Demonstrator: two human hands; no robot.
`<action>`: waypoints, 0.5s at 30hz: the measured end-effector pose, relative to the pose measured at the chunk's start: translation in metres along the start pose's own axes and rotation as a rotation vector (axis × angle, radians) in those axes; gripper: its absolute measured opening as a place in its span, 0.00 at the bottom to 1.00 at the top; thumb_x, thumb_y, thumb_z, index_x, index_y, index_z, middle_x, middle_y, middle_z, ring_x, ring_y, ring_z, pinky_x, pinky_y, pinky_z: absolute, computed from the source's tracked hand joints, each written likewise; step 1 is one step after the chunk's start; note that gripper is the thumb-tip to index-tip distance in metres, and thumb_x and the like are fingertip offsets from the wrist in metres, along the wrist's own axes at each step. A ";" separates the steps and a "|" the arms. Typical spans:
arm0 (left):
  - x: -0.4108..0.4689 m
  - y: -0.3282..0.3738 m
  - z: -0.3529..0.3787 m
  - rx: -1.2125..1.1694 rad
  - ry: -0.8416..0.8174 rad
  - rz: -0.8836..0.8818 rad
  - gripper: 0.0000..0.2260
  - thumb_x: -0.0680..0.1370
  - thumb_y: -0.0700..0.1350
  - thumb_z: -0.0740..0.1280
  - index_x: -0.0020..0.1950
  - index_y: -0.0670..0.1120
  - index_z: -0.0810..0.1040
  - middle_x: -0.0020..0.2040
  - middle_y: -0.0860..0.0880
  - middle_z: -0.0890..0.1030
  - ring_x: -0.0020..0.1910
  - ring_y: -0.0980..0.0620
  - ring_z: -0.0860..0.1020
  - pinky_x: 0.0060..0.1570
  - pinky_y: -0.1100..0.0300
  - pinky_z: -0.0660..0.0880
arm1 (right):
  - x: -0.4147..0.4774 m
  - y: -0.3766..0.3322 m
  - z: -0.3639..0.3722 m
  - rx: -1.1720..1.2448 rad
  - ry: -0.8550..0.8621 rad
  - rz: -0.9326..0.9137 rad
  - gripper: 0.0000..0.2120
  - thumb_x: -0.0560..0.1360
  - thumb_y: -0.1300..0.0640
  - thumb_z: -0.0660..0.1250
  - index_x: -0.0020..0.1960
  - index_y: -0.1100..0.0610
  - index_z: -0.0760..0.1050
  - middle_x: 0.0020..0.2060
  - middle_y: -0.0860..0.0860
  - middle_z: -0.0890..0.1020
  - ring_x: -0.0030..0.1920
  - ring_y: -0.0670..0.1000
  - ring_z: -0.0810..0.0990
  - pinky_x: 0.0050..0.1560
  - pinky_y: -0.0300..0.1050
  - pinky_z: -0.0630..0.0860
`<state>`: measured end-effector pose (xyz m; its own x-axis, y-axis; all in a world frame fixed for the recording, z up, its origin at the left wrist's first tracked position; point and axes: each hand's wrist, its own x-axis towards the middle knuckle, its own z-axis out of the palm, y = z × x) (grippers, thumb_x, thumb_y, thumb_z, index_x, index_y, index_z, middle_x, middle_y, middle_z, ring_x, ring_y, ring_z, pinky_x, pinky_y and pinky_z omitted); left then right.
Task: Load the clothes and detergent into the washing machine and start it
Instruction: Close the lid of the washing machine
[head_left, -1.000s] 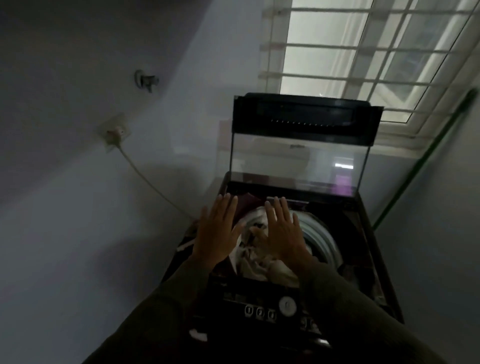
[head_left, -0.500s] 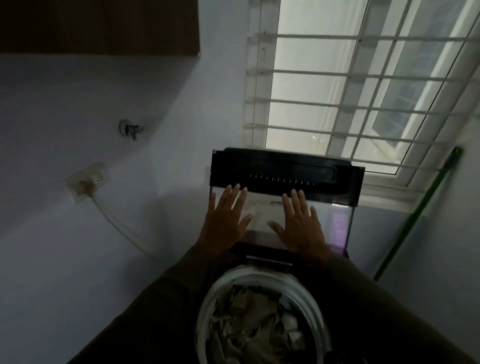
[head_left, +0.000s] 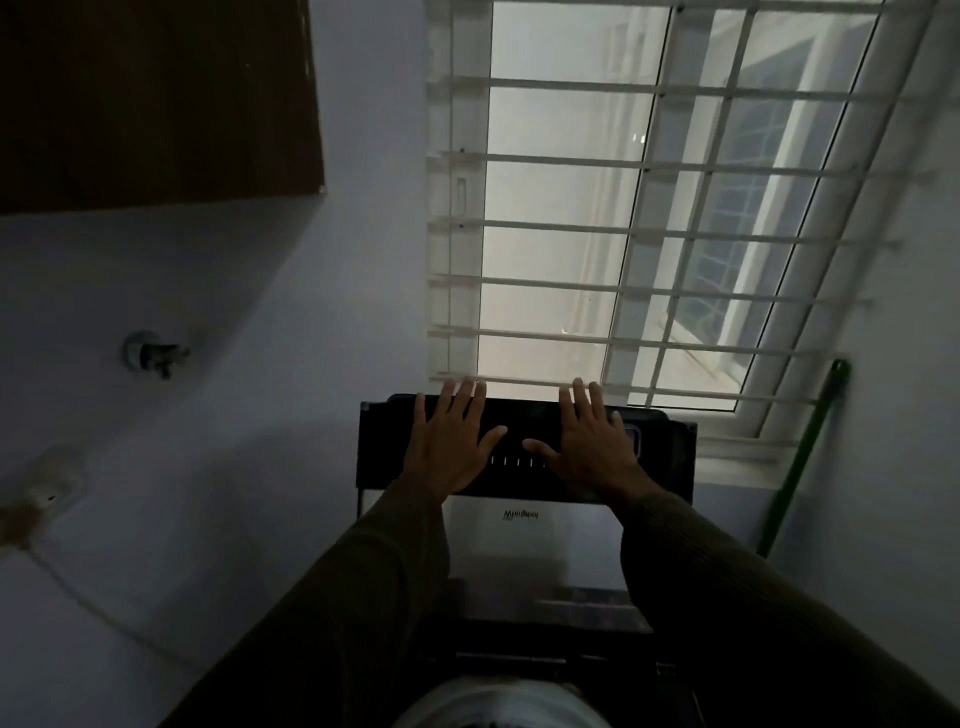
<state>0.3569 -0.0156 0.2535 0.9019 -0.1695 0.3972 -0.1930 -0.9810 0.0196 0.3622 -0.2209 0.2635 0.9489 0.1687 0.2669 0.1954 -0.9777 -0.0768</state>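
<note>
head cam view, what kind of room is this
Probably a home laundry or utility corner. A top-loading washing machine's raised lid stands under both hands, a water tap sticks from the wall, and a green broom handle leans beside the barred window.

Both hands climb the raised lid (head_left: 524, 540): the left hand (head_left: 451, 447) and right hand (head_left: 592, 447) now press flat on its dark top band, up from the drum (head_left: 498, 706).

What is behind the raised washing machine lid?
Behind the raised glass-and-black lid is a white barred window and pale wall. Both hands cover part of its top band.
</note>
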 end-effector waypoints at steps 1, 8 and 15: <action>0.006 -0.001 0.005 -0.011 -0.021 -0.003 0.32 0.82 0.64 0.45 0.81 0.48 0.47 0.82 0.49 0.49 0.80 0.48 0.46 0.76 0.39 0.45 | 0.003 0.001 0.003 -0.005 -0.021 0.002 0.45 0.76 0.29 0.52 0.80 0.58 0.42 0.80 0.56 0.43 0.79 0.56 0.38 0.76 0.64 0.47; 0.008 -0.001 0.029 -0.051 -0.024 -0.016 0.40 0.76 0.71 0.39 0.81 0.48 0.48 0.81 0.49 0.51 0.80 0.46 0.46 0.76 0.39 0.42 | 0.008 0.002 0.020 -0.021 0.009 0.017 0.46 0.74 0.27 0.51 0.80 0.56 0.45 0.80 0.54 0.50 0.79 0.56 0.42 0.77 0.63 0.44; -0.002 -0.002 0.019 -0.087 0.008 0.013 0.38 0.78 0.70 0.45 0.81 0.47 0.51 0.81 0.48 0.55 0.80 0.45 0.49 0.76 0.38 0.44 | -0.003 -0.002 0.016 0.024 0.082 0.044 0.42 0.76 0.29 0.52 0.79 0.56 0.50 0.79 0.54 0.54 0.79 0.56 0.45 0.77 0.63 0.45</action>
<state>0.3623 -0.0154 0.2349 0.8961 -0.1809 0.4052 -0.2376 -0.9668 0.0939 0.3629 -0.2173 0.2472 0.9335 0.1137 0.3400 0.1605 -0.9806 -0.1129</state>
